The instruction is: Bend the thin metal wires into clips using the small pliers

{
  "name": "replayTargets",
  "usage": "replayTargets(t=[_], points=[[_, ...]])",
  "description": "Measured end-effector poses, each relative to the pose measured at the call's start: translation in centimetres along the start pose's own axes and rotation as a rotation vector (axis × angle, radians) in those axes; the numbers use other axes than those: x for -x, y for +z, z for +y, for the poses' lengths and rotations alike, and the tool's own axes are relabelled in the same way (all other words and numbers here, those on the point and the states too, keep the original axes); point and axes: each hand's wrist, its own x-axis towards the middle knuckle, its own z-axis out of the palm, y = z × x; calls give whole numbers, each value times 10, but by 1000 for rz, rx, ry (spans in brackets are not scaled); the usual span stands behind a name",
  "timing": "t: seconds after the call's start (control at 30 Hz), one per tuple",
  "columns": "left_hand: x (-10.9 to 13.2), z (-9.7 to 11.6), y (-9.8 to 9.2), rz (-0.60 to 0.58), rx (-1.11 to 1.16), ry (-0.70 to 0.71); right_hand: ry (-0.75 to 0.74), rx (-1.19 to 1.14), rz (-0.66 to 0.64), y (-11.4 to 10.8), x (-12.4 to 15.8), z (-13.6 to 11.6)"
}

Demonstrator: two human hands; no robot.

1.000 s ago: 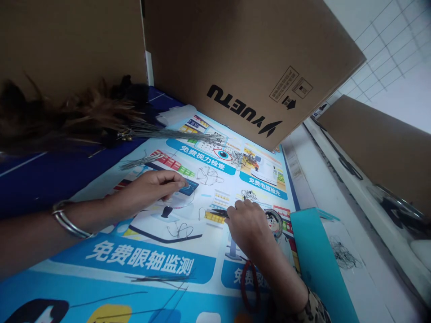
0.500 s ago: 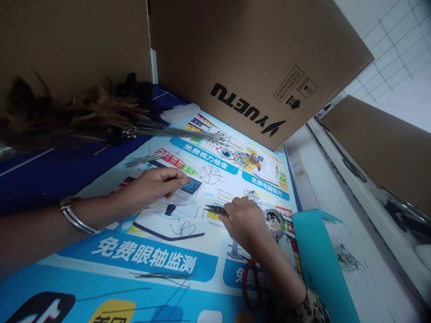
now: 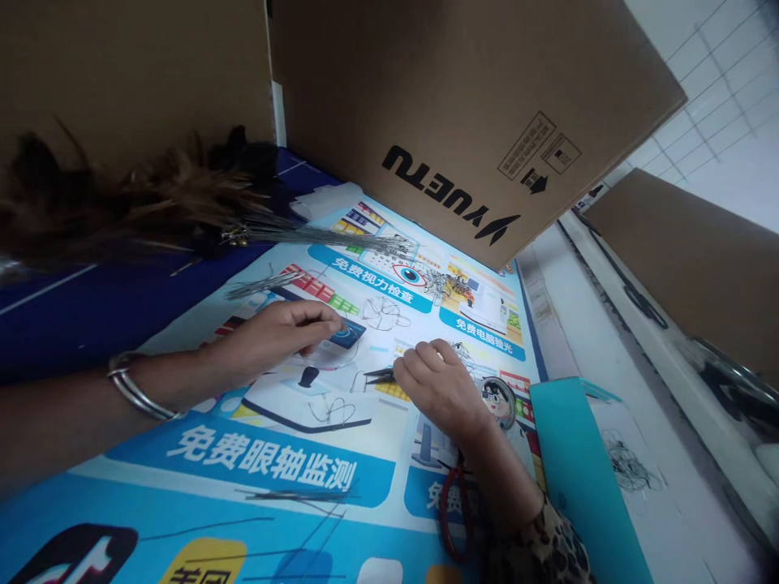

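My right hand (image 3: 439, 388) rests on the printed blue poster (image 3: 256, 462), fingers curled round small black pliers (image 3: 378, 376) whose tips point left. My left hand (image 3: 281, 333) lies further left on the poster, thumb and fingers pinched on a thin wire I can barely make out. A metal bangle (image 3: 137, 385) circles my left wrist. Bent wire loops (image 3: 332, 411) lie between and just below the two hands, and a round wire frame (image 3: 380, 311) sits beyond them.
A bundle of brown feathers on wire stems (image 3: 152, 203) lies at the back left. Cardboard boxes (image 3: 462, 105) stand behind the poster. A teal sheet (image 3: 578, 478) lies right of my forearm, with tangled wire (image 3: 626, 470) beside it. Straight wires (image 3: 298, 496) lie near the front.
My right hand has shifted left and a little away from me with the pliers, now nearer my left hand. The left hand has stayed put.
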Motion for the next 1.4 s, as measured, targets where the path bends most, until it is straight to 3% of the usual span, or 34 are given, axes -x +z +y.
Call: replayTargets(t=[0.4,0.77,0.93,1.4], points=[[-1,-3,1,6,7,9,41,-68,-57,12,0,0],[0,1,0,-22,-18,16,60,-163,-139,-8,6,3],[0,-1,-1,-16,-28,6,112,-151,-147,-7,7,4],[1,0,-1,-25,-23,9,297,-89,-247,-18,4,-42]])
